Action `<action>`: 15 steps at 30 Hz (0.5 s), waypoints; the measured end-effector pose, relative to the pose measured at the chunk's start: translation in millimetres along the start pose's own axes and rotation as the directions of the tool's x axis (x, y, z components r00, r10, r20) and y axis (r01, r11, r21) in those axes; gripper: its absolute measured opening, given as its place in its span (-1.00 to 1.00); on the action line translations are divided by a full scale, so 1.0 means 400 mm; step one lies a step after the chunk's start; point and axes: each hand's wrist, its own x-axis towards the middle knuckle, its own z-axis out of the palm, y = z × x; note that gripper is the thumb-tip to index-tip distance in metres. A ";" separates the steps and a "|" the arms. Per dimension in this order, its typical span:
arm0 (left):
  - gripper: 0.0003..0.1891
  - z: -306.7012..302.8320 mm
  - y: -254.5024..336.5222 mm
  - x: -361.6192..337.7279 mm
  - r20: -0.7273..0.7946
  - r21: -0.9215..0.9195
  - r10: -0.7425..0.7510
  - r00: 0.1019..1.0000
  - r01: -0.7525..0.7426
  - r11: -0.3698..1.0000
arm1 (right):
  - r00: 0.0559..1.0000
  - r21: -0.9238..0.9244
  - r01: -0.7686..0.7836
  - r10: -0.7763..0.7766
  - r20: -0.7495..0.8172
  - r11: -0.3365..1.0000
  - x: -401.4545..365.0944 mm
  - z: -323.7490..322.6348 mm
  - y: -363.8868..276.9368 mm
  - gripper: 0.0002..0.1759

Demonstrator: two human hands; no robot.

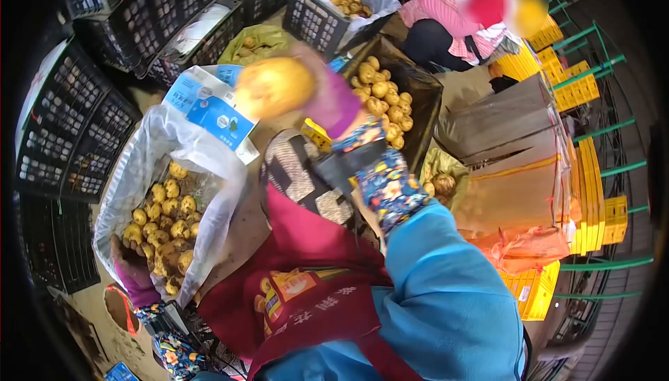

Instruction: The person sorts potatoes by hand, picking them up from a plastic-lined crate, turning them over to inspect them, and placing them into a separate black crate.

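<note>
A large yellow potato [274,88] is raised in front of me, blurred, with my right hand [317,78] closed on its right side. The purple glove cuff and flowered sleeve of that arm reach across the view. My left hand [131,269] is low at the left edge of a crate lined with clear plastic [226,172], right by the potatoes [164,221] in it; its fingers are mostly hidden. Beneath the raised potato are blue and white cartons [221,122].
A dark-lined crate of potatoes [383,95] stands ahead, beside a green sack [446,165]. Black plastic crates [77,123] stack up on the left. Yellow crates [533,290] line the right, next to a plastic-wrapped stack [509,172]. Another person [453,22] sits at the upper right.
</note>
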 end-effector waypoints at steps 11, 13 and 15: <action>-0.52 -0.034 -0.026 0.005 -0.134 0.005 -0.016 0.991 0.017 1.000 | 0.897 -0.936 -0.203 -0.330 -0.296 0.287 -0.108 -0.727 -0.001 -0.66; -0.51 0.032 0.007 -0.026 -0.176 0.076 -0.006 0.984 0.020 0.997 | 0.902 -0.904 0.103 -0.344 0.261 -0.415 0.010 -0.591 -0.032 -0.89; -0.51 0.069 0.019 -0.056 -0.120 -0.001 0.026 0.992 -0.026 1.000 | 0.891 -0.621 -0.140 -0.175 -0.418 0.771 0.179 -0.420 0.036 -0.73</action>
